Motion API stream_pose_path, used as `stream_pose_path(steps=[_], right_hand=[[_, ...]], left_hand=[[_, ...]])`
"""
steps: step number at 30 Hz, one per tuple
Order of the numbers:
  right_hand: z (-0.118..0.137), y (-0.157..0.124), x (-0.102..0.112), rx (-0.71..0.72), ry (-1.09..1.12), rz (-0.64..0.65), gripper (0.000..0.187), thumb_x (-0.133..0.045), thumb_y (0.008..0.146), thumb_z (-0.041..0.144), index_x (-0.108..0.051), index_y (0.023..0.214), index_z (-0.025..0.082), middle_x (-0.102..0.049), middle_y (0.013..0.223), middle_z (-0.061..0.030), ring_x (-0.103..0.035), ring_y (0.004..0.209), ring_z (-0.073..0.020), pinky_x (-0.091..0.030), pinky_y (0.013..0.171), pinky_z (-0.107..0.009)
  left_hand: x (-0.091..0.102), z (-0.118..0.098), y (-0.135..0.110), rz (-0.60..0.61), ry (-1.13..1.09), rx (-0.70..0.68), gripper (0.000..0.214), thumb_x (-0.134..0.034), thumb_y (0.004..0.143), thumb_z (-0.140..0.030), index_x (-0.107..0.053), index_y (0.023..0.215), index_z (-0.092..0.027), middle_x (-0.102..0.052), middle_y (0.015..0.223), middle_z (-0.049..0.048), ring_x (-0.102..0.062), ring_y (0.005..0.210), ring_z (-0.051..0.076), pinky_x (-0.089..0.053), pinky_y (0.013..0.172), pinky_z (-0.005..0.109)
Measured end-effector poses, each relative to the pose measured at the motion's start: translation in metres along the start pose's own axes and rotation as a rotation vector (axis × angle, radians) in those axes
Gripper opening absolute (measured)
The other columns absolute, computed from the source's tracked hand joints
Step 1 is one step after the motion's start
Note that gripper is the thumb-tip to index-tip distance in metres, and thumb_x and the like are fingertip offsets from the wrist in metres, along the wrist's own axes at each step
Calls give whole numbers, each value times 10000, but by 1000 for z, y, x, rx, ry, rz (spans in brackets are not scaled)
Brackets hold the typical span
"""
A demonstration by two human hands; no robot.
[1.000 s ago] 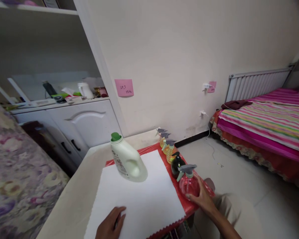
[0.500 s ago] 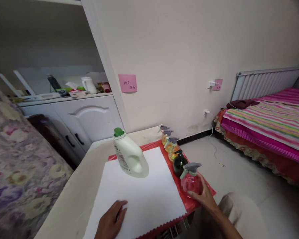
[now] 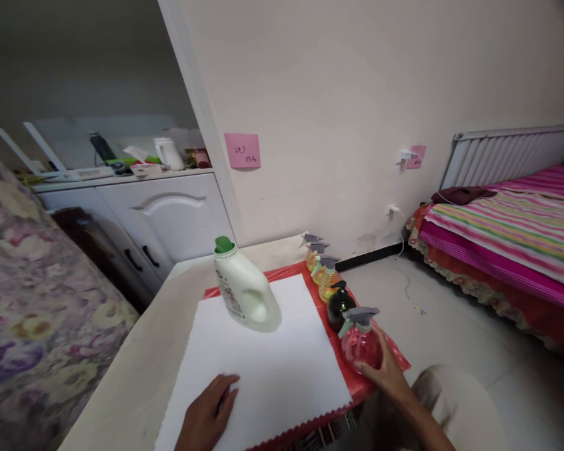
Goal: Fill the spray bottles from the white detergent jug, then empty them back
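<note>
My right hand (image 3: 385, 366) is wrapped round the side of a pink see-through spray bottle (image 3: 360, 348) with a grey trigger head, which stands upright at the near right edge of the table. My left hand (image 3: 210, 407) rests on a white sheet (image 3: 267, 382), holding nothing, with thumb and fingers a little apart. Just behind the pink bottle is a dark pump bottle (image 3: 340, 308), and beyond it a row of yellowish spray bottles (image 3: 329, 285). A large pale green detergent jug (image 3: 247, 289) with a green cap stands on the far part of the sheet.
Red plastic covering (image 3: 289, 272) shows around the sheet on the table (image 3: 131, 363). A floral curtain (image 3: 32, 326) hangs at left, near a white cabinet (image 3: 169, 216). Behind is a wall with a pink note (image 3: 242, 151). A bed (image 3: 512, 219) stands at right.
The view has shifted slightly. Both hands and the bottles stay in nearly the same places, with my right hand still round the pink spray bottle.
</note>
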State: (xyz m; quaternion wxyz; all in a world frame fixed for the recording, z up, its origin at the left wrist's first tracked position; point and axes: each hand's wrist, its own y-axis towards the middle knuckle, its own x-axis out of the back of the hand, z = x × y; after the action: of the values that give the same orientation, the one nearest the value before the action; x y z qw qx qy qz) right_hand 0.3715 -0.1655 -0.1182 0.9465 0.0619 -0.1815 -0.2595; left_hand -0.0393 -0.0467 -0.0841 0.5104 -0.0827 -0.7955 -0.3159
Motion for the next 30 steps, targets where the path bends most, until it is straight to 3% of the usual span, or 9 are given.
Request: stream_pose_path(steps=[15, 18, 20, 23, 26, 28, 30], right_hand=[[-2, -4, 0, 33, -5, 29, 929, -727, 690, 432, -240, 1456, 234, -279, 1550, -133, -228, 1442, -324, -201, 1173, -550], [3, -7, 3, 42, 36, -7, 905, -710, 711, 451, -229, 1455, 263, -305, 1531, -112, -273, 1421, -318, -229, 1167, -542], [6, -10, 8, 21, 85, -88, 795, -665, 756, 471, -279, 1420, 265, -372, 1479, -114, -356, 1372, -319, -283, 1143, -532], [17, -15, 19, -6, 193, -249, 565, -595, 809, 502, -422, 1285, 252, -519, 1322, -124, -501, 1229, -331, -394, 1051, -507], [47, -21, 33, 29, 300, -352, 370, -570, 808, 531, -555, 1044, 246, -642, 1022, -108, -605, 993, -331, -473, 895, -479], [76, -26, 43, 107, 377, -289, 301, -539, 809, 561, -592, 859, 269, -622, 760, -67, -608, 834, -311, -473, 835, -487], [106, -31, 56, 159, 506, -98, 372, -463, 809, 632, -548, 664, 300, -505, 537, -30, -563, 621, -277, -477, 795, -522]], left_hand=[[0, 0, -3, -24, 20, -20, 277, -536, 870, -384, -654, 1101, -287, -757, 1023, -19, -732, 843, 151, -586, 757, 211], [-2, 2, -6, -51, 56, -65, 289, -528, 880, -377, -644, 1126, -278, -753, 1063, -9, -728, 910, 160, -583, 810, 226], [-6, 7, -8, -75, 94, -103, 289, -527, 885, -379, -649, 1126, -274, -753, 1074, -4, -719, 964, 174, -579, 852, 254], [-16, 17, -12, -122, 162, -152, 289, -517, 891, -404, -670, 1101, -277, -761, 1059, 3, -715, 987, 200, -585, 866, 304], [-23, 23, -14, -134, 212, -159, 294, -492, 903, -413, -681, 1090, -289, -763, 1057, 3, -714, 988, 208, -592, 855, 313], [-24, 21, -15, -122, 222, -150, 295, -481, 909, -405, -685, 1087, -287, -762, 1063, 4, -711, 998, 209, -589, 862, 317], [-22, 14, -15, -110, 220, -130, 294, -477, 910, -392, -689, 1079, -277, -762, 1063, 15, -711, 998, 215, -588, 866, 328]])
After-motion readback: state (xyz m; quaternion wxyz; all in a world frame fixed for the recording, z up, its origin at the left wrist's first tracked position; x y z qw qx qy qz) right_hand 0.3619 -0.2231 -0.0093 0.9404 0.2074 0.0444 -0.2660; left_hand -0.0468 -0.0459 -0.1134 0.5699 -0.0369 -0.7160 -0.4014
